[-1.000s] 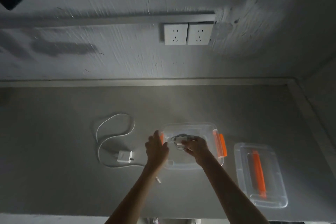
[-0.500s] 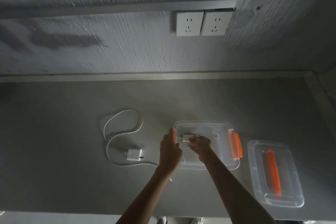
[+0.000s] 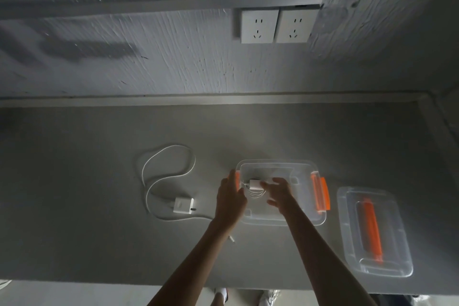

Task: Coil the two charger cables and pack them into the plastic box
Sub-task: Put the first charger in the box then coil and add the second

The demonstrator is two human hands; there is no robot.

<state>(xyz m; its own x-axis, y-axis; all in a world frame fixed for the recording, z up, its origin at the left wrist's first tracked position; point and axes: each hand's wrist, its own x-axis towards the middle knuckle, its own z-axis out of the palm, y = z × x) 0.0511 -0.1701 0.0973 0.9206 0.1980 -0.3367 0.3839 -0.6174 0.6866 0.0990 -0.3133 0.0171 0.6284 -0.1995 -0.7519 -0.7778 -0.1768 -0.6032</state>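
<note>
A clear plastic box point(image 3: 303, 216) with orange latches stands open on the grey counter. Inside it, at the left end, lies a coiled white charger cable with its adapter point(image 3: 254, 185). My right hand point(image 3: 279, 194) hovers over the box with fingers spread, fingertips touching the adapter. My left hand point(image 3: 229, 196) rests with straight fingers against the box's left latch. The second charger lies uncoiled to the left: its white adapter point(image 3: 183, 205) and its looping cable point(image 3: 169, 154), whose plug end point(image 3: 232, 240) shows below my left wrist.
The box's clear lid point(image 3: 397, 266) with an orange handle lies upside to the right of the box. Two white wall sockets point(image 3: 278, 26) sit on the rough wall behind. The counter's front edge runs along the bottom, with shoes below it.
My right hand has lowered the coiled charger into the box's left end and its fingers have spread open. My left hand stays at the box's left latch.
</note>
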